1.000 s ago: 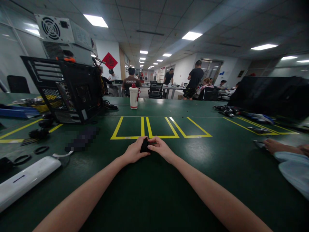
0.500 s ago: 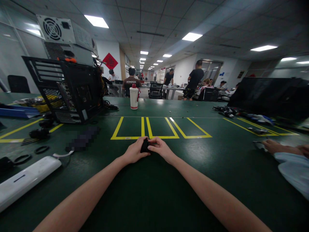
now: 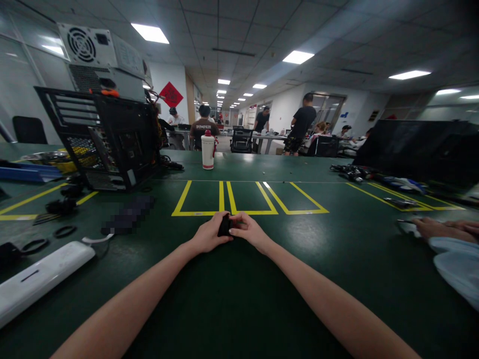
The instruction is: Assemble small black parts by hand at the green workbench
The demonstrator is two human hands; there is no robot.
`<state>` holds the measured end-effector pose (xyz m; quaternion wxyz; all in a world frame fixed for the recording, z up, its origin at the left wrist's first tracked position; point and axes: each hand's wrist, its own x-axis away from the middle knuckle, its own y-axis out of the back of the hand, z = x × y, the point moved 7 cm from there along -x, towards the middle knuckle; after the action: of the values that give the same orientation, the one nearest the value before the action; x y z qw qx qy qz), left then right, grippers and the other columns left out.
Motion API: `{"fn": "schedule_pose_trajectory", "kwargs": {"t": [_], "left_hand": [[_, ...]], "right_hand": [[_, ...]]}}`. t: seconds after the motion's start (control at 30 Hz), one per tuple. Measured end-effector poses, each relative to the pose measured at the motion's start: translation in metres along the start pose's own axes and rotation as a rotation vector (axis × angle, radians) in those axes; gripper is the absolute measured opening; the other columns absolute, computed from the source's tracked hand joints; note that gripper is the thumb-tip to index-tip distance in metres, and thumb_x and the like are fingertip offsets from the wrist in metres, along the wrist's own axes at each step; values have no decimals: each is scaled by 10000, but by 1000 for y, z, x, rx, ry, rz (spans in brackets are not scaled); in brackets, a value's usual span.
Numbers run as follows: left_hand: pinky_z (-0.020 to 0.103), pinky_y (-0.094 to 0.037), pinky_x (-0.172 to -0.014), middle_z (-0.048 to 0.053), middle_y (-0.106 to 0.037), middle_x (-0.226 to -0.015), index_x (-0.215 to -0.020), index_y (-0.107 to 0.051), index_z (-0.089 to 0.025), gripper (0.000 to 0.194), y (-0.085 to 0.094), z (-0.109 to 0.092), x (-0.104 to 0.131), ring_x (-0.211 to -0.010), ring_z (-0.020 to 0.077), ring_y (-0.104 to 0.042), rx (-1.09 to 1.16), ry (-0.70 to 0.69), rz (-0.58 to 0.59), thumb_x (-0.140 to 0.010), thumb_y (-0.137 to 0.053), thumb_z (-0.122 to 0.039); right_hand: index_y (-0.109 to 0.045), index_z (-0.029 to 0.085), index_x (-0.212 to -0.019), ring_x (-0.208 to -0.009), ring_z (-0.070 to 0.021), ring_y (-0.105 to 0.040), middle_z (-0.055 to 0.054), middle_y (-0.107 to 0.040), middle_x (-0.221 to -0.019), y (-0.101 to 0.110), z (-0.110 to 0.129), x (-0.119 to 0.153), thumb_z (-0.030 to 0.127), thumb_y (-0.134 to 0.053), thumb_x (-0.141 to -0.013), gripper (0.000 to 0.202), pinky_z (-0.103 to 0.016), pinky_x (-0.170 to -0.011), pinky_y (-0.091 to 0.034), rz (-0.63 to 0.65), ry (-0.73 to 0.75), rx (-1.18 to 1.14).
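Note:
A small black object (image 3: 224, 226) is between my two hands, above the green table (image 3: 239, 289) and just in front of the yellow tape outlines (image 3: 198, 214). My left hand (image 3: 208, 233) is closed round its left side, thumb below and fingers behind. From the right, my right hand (image 3: 249, 230) touches the object with bent fingers and thumb pinched at its edge. Its exact shape is too dark and small to make out, and my fingers partly cover it.
An open black computer case (image 3: 112, 142) carries power supplies at the left. Nearer lies a white power strip (image 3: 45, 274). A white cup (image 3: 208, 150) stands beyond the tape. At right are cables (image 3: 352, 172) and another person's hands (image 3: 436, 229).
The other person's hands at the right have shifted slightly to the right. My right fingers have moved very slightly against the black object; my left hand looks unmoved.

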<state>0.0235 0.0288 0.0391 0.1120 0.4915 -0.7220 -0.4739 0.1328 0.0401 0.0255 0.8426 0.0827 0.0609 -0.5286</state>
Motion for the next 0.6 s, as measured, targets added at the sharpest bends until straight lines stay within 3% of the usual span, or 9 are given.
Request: {"fn": "schedule_pose_trajectory", "kwargs": {"t": [0.13, 0.33, 0.5, 0.6], "left_hand": [[376, -397, -819, 76, -383, -1193, -1197, -231, -226, 630, 1, -2, 1, -1026, 245, -449, 21, 15, 14, -683, -579, -333], [384, -384, -838, 76, -380, -1198, -1195, -237, -225, 621, 2, -3, 2, -1050, 249, -434, 12, 23, 16, -687, -577, -336], [373, -391, -831, 82, -386, -1194, -1196, -233, -213, 611, 2, -4, 1, -1048, 247, -435, -1, 4, 16, -698, -563, -345], [371, -385, -843, 82, -387, -1196, -1193, -233, -209, 621, 2, -4, 1, -1059, 246, -427, -4, -2, 11, -692, -570, -355]], "right_hand": [[-519, 201, -878, -897, -159, -522, -12, -505, -953, 0, 4, 1, 294, -572, -676, 229, -338, -806, -418, -30, 20, 36], [-496, 196, -943, -909, -161, -513, -29, -513, -986, 1, -1, 0, 294, -579, -670, 302, -359, -832, -400, -35, -42, 57], [-474, 205, -930, -923, -156, -515, -15, -500, -992, -2, 1, 1, 207, -666, -576, 402, -347, -852, -396, 32, -22, 2], [-482, 204, -903, -916, -155, -517, -13, -510, -958, -3, 3, 1, 248, -634, -619, 325, -351, -851, -392, 22, 2, -7]]}}
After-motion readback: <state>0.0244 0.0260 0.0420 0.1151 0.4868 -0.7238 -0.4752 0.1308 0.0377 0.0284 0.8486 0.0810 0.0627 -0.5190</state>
